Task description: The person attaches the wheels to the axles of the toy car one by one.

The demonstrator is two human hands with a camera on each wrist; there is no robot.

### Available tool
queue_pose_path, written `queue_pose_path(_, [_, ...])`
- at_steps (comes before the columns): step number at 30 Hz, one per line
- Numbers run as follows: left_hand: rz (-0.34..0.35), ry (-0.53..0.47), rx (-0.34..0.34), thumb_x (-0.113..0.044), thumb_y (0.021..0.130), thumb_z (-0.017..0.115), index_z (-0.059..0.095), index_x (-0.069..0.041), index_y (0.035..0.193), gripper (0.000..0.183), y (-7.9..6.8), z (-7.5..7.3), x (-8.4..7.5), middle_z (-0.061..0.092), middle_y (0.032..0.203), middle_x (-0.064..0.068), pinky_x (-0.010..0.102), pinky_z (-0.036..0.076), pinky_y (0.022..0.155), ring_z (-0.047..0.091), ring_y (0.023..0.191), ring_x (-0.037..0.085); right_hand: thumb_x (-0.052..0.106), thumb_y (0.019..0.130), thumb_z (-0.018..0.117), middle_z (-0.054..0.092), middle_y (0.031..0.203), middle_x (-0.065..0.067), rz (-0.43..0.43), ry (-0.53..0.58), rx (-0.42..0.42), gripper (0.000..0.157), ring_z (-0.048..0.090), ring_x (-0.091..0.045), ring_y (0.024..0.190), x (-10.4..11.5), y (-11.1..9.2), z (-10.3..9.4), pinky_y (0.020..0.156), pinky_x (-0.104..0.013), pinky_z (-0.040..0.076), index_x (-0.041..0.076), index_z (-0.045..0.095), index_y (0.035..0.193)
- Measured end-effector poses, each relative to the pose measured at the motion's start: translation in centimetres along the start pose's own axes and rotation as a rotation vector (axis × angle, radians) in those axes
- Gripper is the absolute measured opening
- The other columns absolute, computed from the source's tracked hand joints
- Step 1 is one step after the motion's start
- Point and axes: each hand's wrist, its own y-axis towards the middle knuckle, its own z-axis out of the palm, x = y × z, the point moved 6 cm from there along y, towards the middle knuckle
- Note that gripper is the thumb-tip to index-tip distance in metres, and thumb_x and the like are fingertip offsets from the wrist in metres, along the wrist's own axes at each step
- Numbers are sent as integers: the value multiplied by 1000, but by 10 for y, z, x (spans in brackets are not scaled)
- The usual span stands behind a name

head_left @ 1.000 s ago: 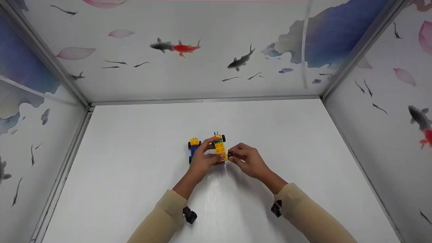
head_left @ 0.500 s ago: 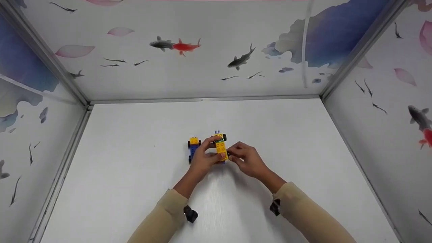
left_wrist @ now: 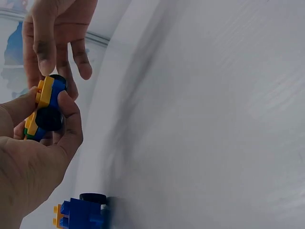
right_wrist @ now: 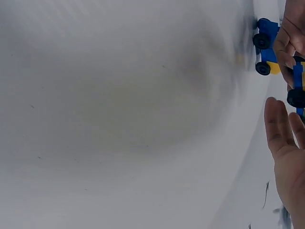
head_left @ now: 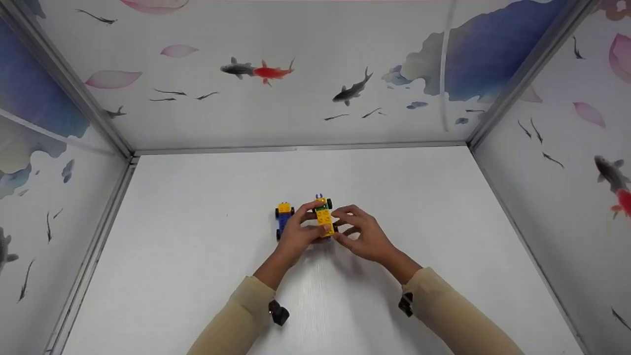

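Observation:
In the head view my left hand [head_left: 295, 235] grips a toy car [head_left: 323, 218] built of yellow, blue and green blocks, lifted above the table. Its thumb lies across the yellow side, which faces up. The left wrist view shows thumb and fingers pinching the car from both sides, with one black wheel [left_wrist: 49, 119] facing that camera. My right hand [head_left: 367, 237] is just to the right of the car, fingers loosely spread around a black wheel [head_left: 335, 228] at its near end. In the right wrist view the fingers [right_wrist: 276, 121] are extended beside the car's wheel [right_wrist: 296, 98].
A second block car [head_left: 284, 217], blue with a yellow end and black wheels, stands on the white table [head_left: 197, 276] just left of my left hand. Printed panels [head_left: 305, 113] enclose the table at the back and both sides.
My right fingers pinched a black wheel against the car's near right side; now they have spread off it, and the wheel sits at the car's side. My left hand keeps its hold.

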Motion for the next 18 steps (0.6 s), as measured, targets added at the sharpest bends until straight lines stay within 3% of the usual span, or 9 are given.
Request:
queue_pose_path(3, [-20,12,-6,-15,101,83,60,-33,155,62,1,1,1,60,149,17,41,68,96,78,113,27,29,97,88,51,165,-10,-15,-65,-10,76,59,-37,147,1,2,1,109,-60,61,17,55,164])
queue_pose_path(7, [-23,28,-1,-15,100,83,60,-33,155,62,1,3,4,61,147,16,38,69,91,78,111,25,36,92,93,37,178,-4,-19,-162,-5,98,41,-36,159,2,5,4,125,-63,47,21,40,173])
queue_pose_path(12, [-10,47,12,-15,101,82,59,-28,157,62,-1,5,5,61,146,19,38,69,88,78,107,25,33,91,94,39,179,-4,-24,-232,18,103,40,-34,158,0,11,10,126,-61,46,19,36,174])
queue_pose_path(18, [-23,57,25,-20,101,83,57,-29,159,64,-3,6,5,60,150,19,40,69,90,79,110,27,42,88,95,43,175,-6,14,-264,23,108,43,-34,154,-5,16,11,126,-62,47,22,34,175])
